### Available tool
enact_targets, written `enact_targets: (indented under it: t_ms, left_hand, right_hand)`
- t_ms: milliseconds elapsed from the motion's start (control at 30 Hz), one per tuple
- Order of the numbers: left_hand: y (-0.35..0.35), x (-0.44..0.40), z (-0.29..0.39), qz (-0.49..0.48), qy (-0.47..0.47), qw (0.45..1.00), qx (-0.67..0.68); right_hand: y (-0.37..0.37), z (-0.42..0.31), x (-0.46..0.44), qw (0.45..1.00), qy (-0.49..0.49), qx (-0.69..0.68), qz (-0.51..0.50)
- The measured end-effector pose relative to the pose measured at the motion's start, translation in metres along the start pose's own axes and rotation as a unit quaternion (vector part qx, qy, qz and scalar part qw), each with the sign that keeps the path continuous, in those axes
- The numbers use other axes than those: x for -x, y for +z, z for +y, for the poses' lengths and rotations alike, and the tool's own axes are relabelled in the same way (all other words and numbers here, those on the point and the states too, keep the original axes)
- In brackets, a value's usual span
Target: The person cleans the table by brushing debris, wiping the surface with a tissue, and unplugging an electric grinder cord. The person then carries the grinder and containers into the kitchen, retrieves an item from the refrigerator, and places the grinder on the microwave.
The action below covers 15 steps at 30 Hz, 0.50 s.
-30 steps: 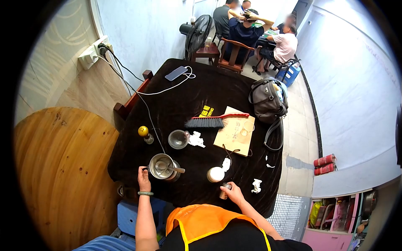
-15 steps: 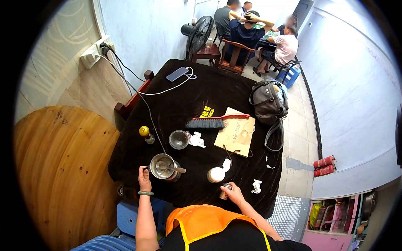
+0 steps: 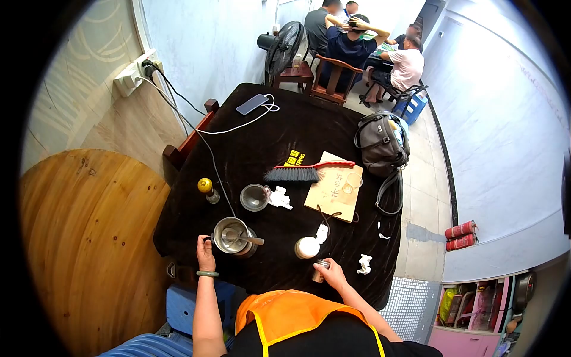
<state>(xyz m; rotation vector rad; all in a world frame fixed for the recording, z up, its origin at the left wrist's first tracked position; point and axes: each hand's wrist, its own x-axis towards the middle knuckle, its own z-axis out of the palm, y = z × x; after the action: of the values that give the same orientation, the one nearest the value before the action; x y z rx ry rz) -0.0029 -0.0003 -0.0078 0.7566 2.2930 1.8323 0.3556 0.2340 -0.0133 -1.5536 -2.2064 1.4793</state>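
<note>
A metal electric pot [image 3: 223, 225] stands at the table's near left, with a spoon [image 3: 251, 240] leaning inside it and a cord running to it. My left hand [image 3: 205, 257], a bangle at its wrist, has its fingers closed around the pot's handle. Closed around a small jar with a metal lid [image 3: 322, 265] is my right hand [image 3: 334, 276], low over the near edge. Just beyond that hand is a white-topped jar [image 3: 307, 247], with crumpled tissue [image 3: 322, 234] beside it. A clear glass bowl [image 3: 254, 197] sits behind the pot.
Dark cloth covers the table [image 3: 285, 273]. On it lie a brush [image 3: 291, 175], a paper bag [image 3: 330, 196], a phone [image 3: 251, 104], a gold-topped bottle [image 3: 205, 186] and a handbag [image 3: 382, 143]. A round wooden tabletop [image 3: 89, 238] leans at left. Several people sit beyond the fan [image 3: 284, 50].
The small jar in my right hand has turned slightly. My left hand and the pot stay in place.
</note>
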Motion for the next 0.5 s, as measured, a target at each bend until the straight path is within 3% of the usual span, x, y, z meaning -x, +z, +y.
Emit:
enact_targets:
  t_ms: [500]
  left_hand:
    - [0.0011, 0.0002, -0.0004, 0.006, 0.006, 1.000, 0.005]
  right_hand:
    - [-0.0012, -0.0040, 0.0004, 1.000, 0.004, -0.006, 0.000]
